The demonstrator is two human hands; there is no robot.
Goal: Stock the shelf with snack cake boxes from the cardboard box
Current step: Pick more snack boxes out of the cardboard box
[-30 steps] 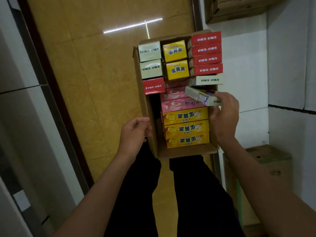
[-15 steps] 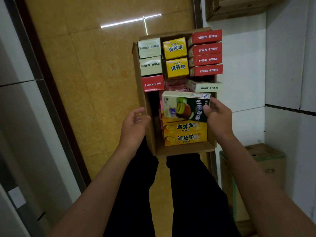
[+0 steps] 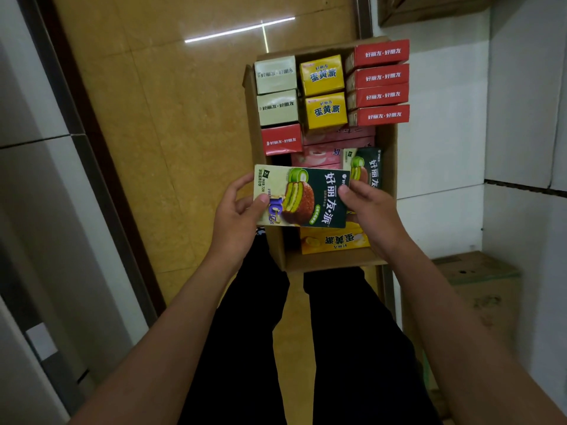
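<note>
An open cardboard box point(image 3: 391, 167) stands on the floor in front of my legs, packed with red, yellow, cream and pink snack cake boxes. Over its near half I hold a dark green snack cake box point(image 3: 302, 196) flat, face up. My left hand point(image 3: 237, 216) grips its left end with the thumb on top. My right hand point(image 3: 372, 210) grips its right end. A second green box point(image 3: 366, 168) lies in the cardboard box behind my right hand. A yellow box point(image 3: 336, 240) shows below the held one.
White shelf panels point(image 3: 441, 118) rise on the right beside the cardboard box. A closed brown carton point(image 3: 478, 289) stands at the right by my leg. Grey cabinet fronts point(image 3: 36, 185) line the left. Yellow tiled floor point(image 3: 171, 118) lies between.
My right hand lifted the green box out and turned it face up. My left hand came over from the cardboard box's edge and took the box's left end.
</note>
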